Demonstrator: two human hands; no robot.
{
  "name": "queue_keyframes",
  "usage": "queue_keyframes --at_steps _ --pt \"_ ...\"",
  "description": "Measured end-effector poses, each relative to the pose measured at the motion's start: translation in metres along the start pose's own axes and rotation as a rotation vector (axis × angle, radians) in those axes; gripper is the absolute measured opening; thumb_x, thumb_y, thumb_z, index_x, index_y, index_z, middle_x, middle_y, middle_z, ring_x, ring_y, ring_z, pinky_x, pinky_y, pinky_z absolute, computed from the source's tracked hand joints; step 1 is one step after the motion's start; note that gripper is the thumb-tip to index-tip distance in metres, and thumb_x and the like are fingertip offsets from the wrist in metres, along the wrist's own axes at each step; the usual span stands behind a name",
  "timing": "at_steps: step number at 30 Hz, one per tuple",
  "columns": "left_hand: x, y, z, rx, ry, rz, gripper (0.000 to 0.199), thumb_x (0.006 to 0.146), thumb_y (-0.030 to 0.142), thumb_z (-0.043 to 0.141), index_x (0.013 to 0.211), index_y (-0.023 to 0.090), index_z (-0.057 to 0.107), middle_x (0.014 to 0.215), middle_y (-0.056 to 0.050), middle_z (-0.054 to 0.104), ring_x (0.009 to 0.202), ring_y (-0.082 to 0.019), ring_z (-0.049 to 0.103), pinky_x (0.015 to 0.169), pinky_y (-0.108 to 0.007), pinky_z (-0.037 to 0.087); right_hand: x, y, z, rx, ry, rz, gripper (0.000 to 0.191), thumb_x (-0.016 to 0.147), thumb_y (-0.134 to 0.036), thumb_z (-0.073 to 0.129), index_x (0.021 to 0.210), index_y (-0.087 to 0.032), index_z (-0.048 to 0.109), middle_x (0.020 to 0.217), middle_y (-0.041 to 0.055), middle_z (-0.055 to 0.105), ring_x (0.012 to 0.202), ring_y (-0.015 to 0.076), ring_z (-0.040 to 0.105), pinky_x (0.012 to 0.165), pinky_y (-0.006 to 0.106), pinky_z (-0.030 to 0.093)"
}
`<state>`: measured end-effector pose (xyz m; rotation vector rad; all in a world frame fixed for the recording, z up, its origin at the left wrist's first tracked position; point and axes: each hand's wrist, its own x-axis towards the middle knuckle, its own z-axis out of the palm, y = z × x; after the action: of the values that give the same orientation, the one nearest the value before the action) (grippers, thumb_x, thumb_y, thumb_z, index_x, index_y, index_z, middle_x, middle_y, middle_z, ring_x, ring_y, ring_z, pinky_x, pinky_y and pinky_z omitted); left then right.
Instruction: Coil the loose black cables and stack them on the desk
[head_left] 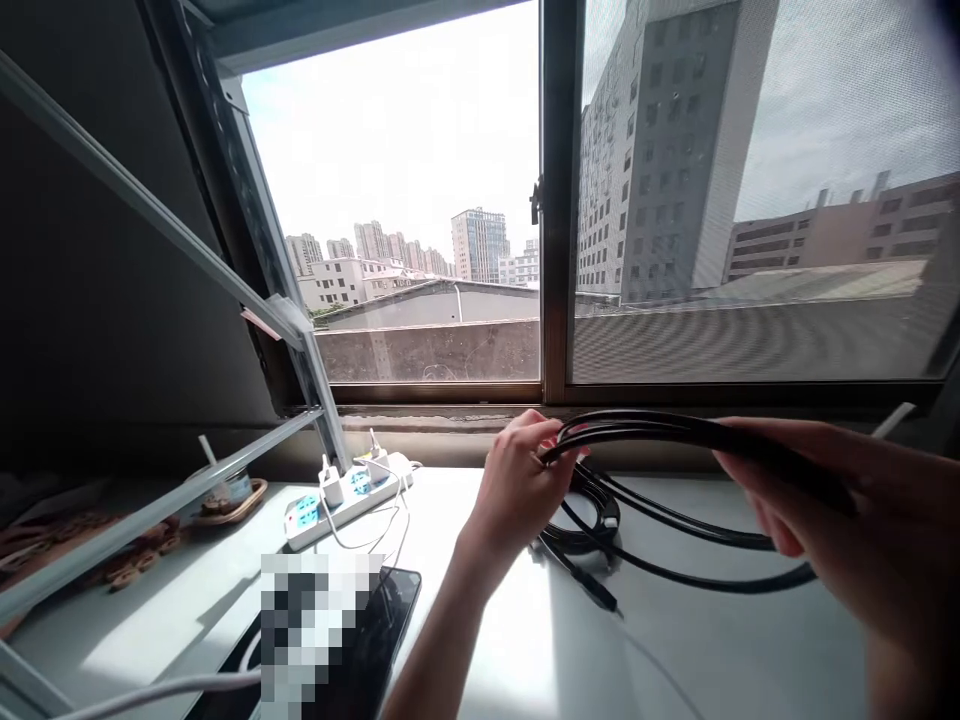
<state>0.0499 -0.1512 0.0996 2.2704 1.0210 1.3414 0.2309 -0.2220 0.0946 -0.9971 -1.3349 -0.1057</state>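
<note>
A coiled black cable [660, 428] is stretched between my two hands above the white table. My left hand [529, 465] is closed around the loops at their left end. At the right end, my right hand [832, 490] grips the same coil, with part of its fingers in shadow. Lower strands of the loop sag between the hands. Behind and beneath them a second black coil [581, 530] lies on the table, partly hidden by the strands. A black cable end with a connector [596, 588] points toward me near it.
A white power strip [352, 500] with plugged-in chargers and white cords stands left of my left hand. Closer in lies a black tablet-like device [397, 600], partly blurred out. A metal rack frame [300, 360] rises at the left. The window [555, 300] is behind the table.
</note>
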Motion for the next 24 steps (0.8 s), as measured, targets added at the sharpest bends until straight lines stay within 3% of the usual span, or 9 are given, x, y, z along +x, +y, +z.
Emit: queue_keyframes --at_steps 2,5,7,11,14,18,21,24 --pt "0.006 -0.006 -0.002 -0.137 -0.037 0.006 0.034 0.087 0.040 0.053 0.067 0.018 0.068 0.077 -0.004 0.058 0.072 -0.014 0.056 0.067 -0.026 0.041 0.004 0.006 -0.001 -0.018 0.073 -0.008 0.016 0.072 -0.028 0.072 0.088 -0.026 0.073 0.047 -0.0050 0.048 0.038 0.0079 0.042 0.037 0.022 0.031" --pt "0.007 -0.008 -0.001 -0.230 0.127 0.041 0.031 0.083 0.034 0.058 0.058 0.016 0.063 0.076 -0.004 0.057 0.073 -0.013 0.055 0.065 -0.024 0.039 0.010 0.010 0.004 -0.014 0.099 -0.007 0.014 0.072 -0.024 0.070 0.086 -0.024 0.072 0.047 -0.0050 0.047 0.039 0.0083 0.042 0.039 0.023 0.033" --pt "0.006 -0.007 0.000 -0.318 0.169 0.014 0.030 0.081 0.031 0.058 0.054 0.016 0.060 0.067 -0.003 0.057 0.065 -0.012 0.054 0.060 -0.023 0.038 0.012 0.010 0.009 -0.003 0.097 0.010 0.012 0.071 -0.023 0.069 0.083 -0.023 0.071 0.045 -0.0054 0.046 0.039 0.0084 0.041 0.041 0.024 0.033" --pt "0.003 -0.007 -0.003 -0.528 -0.053 -0.211 0.051 0.084 0.040 0.053 0.039 0.017 0.040 0.033 0.002 0.040 0.035 -0.010 0.047 0.044 -0.022 0.029 0.012 0.007 0.016 -0.021 0.067 0.081 0.011 0.071 -0.025 0.069 0.082 -0.022 0.071 0.045 -0.0054 0.045 0.040 0.0079 0.041 0.041 0.023 0.033" --pt "0.002 -0.006 -0.007 -0.668 -0.151 -0.282 0.054 0.080 0.044 0.060 0.039 0.017 0.037 0.028 0.004 0.033 0.032 -0.011 0.051 0.037 -0.020 0.018 0.012 0.003 0.019 -0.022 0.073 0.129 0.012 0.071 -0.025 0.068 0.081 -0.021 0.071 0.045 -0.0051 0.046 0.039 0.0074 0.040 0.040 0.022 0.031" --pt "0.003 -0.002 -0.009 -0.879 -0.055 -0.310 0.053 0.075 0.039 0.067 0.041 0.017 0.034 0.028 0.008 0.028 0.023 -0.006 0.039 0.031 -0.020 0.009 0.014 0.000 0.023 0.059 0.020 0.213 0.018 0.070 -0.032 0.071 0.083 -0.020 0.070 0.046 -0.0048 0.048 0.038 0.0070 0.041 0.037 0.020 0.032" --pt "0.003 0.002 -0.007 -1.049 0.074 -0.303 0.054 0.072 0.034 0.070 0.040 0.018 0.029 0.029 0.009 0.026 0.021 -0.001 0.021 0.027 -0.019 0.007 0.012 -0.002 0.029 0.188 -0.107 0.235 0.018 0.073 -0.036 0.071 0.082 -0.020 0.069 0.046 -0.0056 0.046 0.036 0.0063 0.042 0.035 0.018 0.033" --pt "0.003 0.004 -0.002 -1.179 0.149 -0.335 0.055 0.073 0.029 0.067 0.041 0.019 0.024 0.029 0.009 0.023 0.024 -0.001 0.018 0.027 -0.018 0.007 0.007 -0.006 0.035 0.388 -0.213 0.303 0.019 0.075 -0.037 0.070 0.083 -0.021 0.069 0.041 -0.0075 0.039 0.032 0.0051 0.039 0.033 0.015 0.032"
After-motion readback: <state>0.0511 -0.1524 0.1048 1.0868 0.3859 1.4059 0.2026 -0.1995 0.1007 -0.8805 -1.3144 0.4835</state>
